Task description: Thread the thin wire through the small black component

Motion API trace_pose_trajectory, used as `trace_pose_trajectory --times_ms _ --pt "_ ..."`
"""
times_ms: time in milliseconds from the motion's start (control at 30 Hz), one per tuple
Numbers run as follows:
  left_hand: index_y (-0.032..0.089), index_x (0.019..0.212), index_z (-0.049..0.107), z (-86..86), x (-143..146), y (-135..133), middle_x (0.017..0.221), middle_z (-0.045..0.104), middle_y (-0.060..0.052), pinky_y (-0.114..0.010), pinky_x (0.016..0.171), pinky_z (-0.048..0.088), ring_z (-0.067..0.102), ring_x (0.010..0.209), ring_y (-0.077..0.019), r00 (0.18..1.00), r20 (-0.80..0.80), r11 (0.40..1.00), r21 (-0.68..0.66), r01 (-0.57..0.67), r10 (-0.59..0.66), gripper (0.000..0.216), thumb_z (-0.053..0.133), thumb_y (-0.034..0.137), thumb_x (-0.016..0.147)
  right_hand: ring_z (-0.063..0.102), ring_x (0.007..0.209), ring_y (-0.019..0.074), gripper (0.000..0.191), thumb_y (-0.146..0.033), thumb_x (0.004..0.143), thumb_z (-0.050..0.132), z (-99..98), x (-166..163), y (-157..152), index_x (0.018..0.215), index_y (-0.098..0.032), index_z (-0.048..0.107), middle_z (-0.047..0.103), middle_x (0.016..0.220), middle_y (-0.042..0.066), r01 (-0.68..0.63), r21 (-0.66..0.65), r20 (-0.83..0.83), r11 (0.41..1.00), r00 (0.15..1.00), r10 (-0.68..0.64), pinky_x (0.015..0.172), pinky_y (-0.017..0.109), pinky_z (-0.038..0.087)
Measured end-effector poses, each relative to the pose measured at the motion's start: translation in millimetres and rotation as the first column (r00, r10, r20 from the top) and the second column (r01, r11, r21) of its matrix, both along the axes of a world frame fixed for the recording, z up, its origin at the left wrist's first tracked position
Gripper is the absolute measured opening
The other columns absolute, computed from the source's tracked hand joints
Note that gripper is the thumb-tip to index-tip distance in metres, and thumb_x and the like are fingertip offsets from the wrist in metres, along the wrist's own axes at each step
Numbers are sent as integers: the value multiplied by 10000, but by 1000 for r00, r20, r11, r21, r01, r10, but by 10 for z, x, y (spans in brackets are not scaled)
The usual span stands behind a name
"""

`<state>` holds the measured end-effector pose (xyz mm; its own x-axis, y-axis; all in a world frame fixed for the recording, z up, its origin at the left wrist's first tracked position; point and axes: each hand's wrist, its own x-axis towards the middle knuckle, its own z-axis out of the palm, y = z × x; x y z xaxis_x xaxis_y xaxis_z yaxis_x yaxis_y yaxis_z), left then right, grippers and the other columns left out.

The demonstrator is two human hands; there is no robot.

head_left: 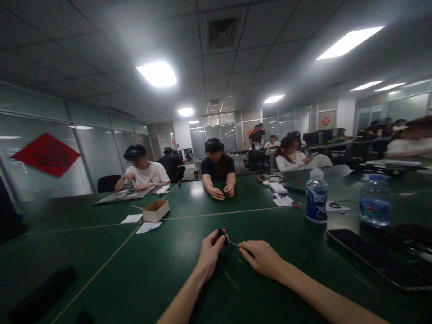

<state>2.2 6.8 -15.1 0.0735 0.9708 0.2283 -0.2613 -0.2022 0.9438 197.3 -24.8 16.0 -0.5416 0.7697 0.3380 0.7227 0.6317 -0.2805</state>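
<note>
My left hand is closed around a small black piece, held just above the green table. A thin pale strand or rod runs from that piece to my right hand. The thumb and fingertips of my right hand pinch the strand's far end. Whether it is stiff or slack wire is too small to tell. Both hands are near the table's middle, a short gap apart.
To the right stand a blue-labelled bottle, a second bottle and a large phone. An open cardboard box sits left on papers. Dark objects lie front left. Across the table a person works with their hands.
</note>
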Motion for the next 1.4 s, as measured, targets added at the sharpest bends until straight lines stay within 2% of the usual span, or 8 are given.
trace_pose_trajectory --times_ms 433,767,833,900,967,1033,1200,1400 --pt "123 1032 633 6 -4 -13 956 659 -102 -317 826 471 602 889 -206 998 -64 999 35 4 -2 436 704 407 708 613 776 163 324 -305 929 342 11 4 -4 1002 -192 636 667 865 59 -29 -1 -3 1000 1000 29 717 253 439" --pt "127 933 643 112 8 -83 897 650 -89 -302 787 472 595 845 -198 997 -72 999 24 42 -40 400 683 456 711 607 804 167 308 -308 942 340 11 35 -8 1007 -174 610 655 903 60 -64 -50 -79 997 995 60 717 264 455" --pt "137 886 663 168 37 -136 858 655 -79 -290 759 468 593 804 -193 978 -182 993 50 111 -100 348 675 441 718 607 806 164 304 -295 948 323 -4 41 25 992 -168 596 649 903 63 -42 -54 -167 998 985 33 718 261 455" --pt "148 847 682 223 73 -193 805 658 -70 -274 706 461 588 749 -190 915 -359 971 82 226 -183 280 671 400 726 608 787 160 307 -289 956 298 -26 44 69 970 -169 580 643 881 60 27 -64 -265 998 963 -43 710 262 455" --pt "157 834 685 254 101 -229 781 657 -65 -268 682 456 586 734 -193 879 -432 959 94 269 -204 239 656 374 738 607 768 160 303 -290 957 292 -42 44 98 958 -174 571 639 855 54 78 -77 -303 994 948 -98 708 268 455" --pt "150 847 673 245 109 -225 802 657 -69 -267 699 458 590 761 -195 909 -376 969 90 230 -181 251 647 377 743 607 776 165 294 -302 952 308 -45 41 100 964 -178 574 640 861 53 67 -80 -270 994 959 -87 716 275 455" --pt "128 949 622 99 64 -100 898 642 -93 -289 742 483 596 839 -202 989 -102 994 2 109 -108 401 693 437 704 607 772 164 320 -334 948 315 -23 34 46 991 -175 589 646 876 56 9 -63 -202 998 979 -21 704 270 449" --pt "123 998 595 7 30 -1 935 622 -108 -304 744 506 605 839 -190 993 122 996 -84 9 2 477 751 423 661 611 772 167 316 -328 939 331 -28 34 41 976 -182 609 653 853 49 3 -27 -156 1000 988 -7 703 266 439"
